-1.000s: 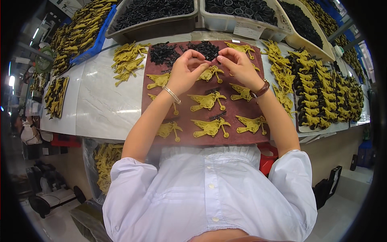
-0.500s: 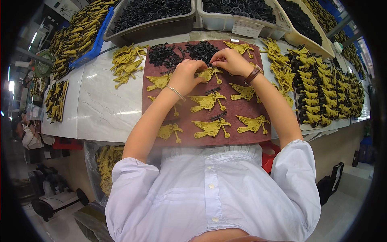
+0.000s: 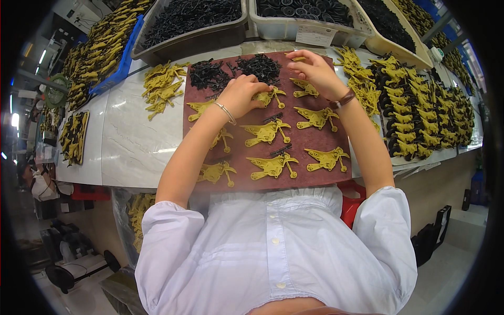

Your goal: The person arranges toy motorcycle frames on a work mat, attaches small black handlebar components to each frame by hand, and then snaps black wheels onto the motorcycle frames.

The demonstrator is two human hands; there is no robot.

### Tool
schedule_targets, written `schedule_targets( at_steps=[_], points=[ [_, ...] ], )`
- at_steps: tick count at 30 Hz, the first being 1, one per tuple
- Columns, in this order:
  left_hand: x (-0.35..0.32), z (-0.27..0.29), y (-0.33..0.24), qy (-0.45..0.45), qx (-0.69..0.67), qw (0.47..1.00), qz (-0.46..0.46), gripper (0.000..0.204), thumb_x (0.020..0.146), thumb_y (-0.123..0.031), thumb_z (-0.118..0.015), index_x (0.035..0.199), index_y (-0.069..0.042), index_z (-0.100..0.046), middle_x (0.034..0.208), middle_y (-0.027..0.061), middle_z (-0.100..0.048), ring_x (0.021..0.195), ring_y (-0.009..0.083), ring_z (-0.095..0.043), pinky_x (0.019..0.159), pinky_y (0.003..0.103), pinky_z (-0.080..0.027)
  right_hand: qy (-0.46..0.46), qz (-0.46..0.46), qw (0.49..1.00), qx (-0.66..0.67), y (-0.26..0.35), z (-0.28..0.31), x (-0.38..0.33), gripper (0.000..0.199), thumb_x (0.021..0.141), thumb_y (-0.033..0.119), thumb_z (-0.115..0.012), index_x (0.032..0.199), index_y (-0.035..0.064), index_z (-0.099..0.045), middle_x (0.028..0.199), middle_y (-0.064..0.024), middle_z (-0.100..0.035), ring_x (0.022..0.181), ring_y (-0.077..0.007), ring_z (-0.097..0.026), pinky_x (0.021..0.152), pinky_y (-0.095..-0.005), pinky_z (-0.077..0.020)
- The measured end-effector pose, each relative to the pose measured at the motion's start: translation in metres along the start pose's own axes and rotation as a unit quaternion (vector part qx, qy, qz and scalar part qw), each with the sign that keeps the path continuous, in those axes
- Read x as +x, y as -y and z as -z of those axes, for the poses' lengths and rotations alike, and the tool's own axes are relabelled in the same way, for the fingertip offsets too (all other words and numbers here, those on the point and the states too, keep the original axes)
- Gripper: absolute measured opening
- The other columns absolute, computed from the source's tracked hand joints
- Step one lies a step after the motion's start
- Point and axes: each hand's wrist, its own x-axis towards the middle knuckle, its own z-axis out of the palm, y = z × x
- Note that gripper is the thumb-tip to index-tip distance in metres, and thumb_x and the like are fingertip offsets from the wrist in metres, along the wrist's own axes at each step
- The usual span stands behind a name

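Observation:
My left hand (image 3: 240, 97) is closed on a yellow plastic part (image 3: 273, 96) in the middle column of a dark red mat (image 3: 231, 160), its fingertips at the part's left end. My right hand (image 3: 318, 74) is over another yellow part at the mat's far right, thumb and fingers apart; whether they touch it is unclear. Nearer me, more yellow parts lie in rows, among them one part (image 3: 266, 132) and another (image 3: 274, 165). Thin black pieces (image 3: 281, 150) lie at the far edge of some. Two heaps of small black plastic pieces (image 3: 260, 68) sit beyond my left hand.
Loose yellow parts are piled left (image 3: 161, 86) and right of the mat. Rows of yellow-and-black assemblies (image 3: 407, 113) cover the table's right side. Behind stand a grey bin (image 3: 197, 34) of black pieces and a white bin (image 3: 336, 37) of black wheels. A blue tray (image 3: 121, 60) stands far left.
My right hand has left the part beside my left hand and moved right and away, over the far right yellow part. My left hand has stayed at its part.

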Motion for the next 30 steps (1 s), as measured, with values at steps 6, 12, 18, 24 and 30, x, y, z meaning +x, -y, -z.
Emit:
schedule_targets(
  at_steps=[6, 12, 18, 24, 30],
  points=[
    [-0.011, 0.007, -0.013, -0.010, -0.025, 1.000, 0.014, 0.047, 0.078, -0.023, -0.073, 0.124, -0.021, -0.063, 0.102, 0.0067, -0.057, 0.102, 0.0271, -0.055, 0.092, 0.043, -0.041, 0.023, -0.057, 0.966, 0.252, 0.004, 0.036, -0.030, 0.036, 0.091, -0.003, -0.052, 0.126, -0.0055, -0.042, 0.114, -0.0170, -0.058, 0.103, -0.0228, -0.061, 0.094, -0.0290, -0.0512],
    [0.008, 0.029, -0.037, -0.120, -0.028, 0.992, -0.022, 0.042, 0.079, -0.016, -0.072, 0.120, -0.012, -0.064, 0.092, 0.0102, -0.060, 0.088, 0.0273, -0.061, 0.079, 0.038, -0.049, -0.004, -0.024, 0.974, 0.226, 0.010, 0.057, -0.043, 0.030, 0.094, -0.004, -0.048, 0.122, -0.0056, -0.038, 0.119, -0.0234, -0.057, 0.106, -0.0254, -0.062, 0.093, -0.0281, -0.0550],
    [0.066, 0.005, -0.041, -0.132, -0.088, 0.986, -0.058, 0.032, 0.082, -0.024, -0.069, 0.111, -0.012, -0.067, 0.099, 0.0087, -0.062, 0.098, 0.0280, -0.060, 0.087, 0.040, -0.044, -0.062, 0.014, 0.992, 0.106, 0.010, 0.072, -0.029, 0.026, 0.090, 0.009, -0.065, 0.111, 0.0000, -0.053, 0.097, -0.0097, -0.068, 0.082, -0.0116, -0.064, 0.071, -0.0220, -0.0528],
    [0.131, -0.021, -0.014, -0.143, -0.059, 0.988, -0.022, 0.033, 0.076, -0.019, -0.072, 0.107, -0.008, -0.068, 0.107, 0.0123, -0.066, 0.104, 0.0314, -0.061, 0.091, 0.041, -0.048, -0.109, 0.040, 0.993, -0.032, -0.001, 0.088, 0.007, 0.026, 0.080, 0.007, -0.075, 0.102, -0.0022, -0.065, 0.087, -0.0060, -0.069, 0.077, -0.0113, -0.065, 0.069, -0.0233, -0.0524],
    [0.150, -0.024, -0.006, -0.080, -0.073, 0.994, 0.008, 0.032, 0.073, -0.017, -0.072, 0.103, -0.007, -0.070, 0.101, 0.0159, -0.069, 0.096, 0.0335, -0.065, 0.086, 0.040, -0.051, -0.084, 0.013, 0.996, -0.018, 0.000, 0.101, 0.029, 0.023, 0.080, 0.007, -0.075, 0.101, 0.0005, -0.068, 0.087, -0.0054, -0.069, 0.079, -0.0104, -0.065, 0.070, -0.0223, -0.0520]
  ],
)
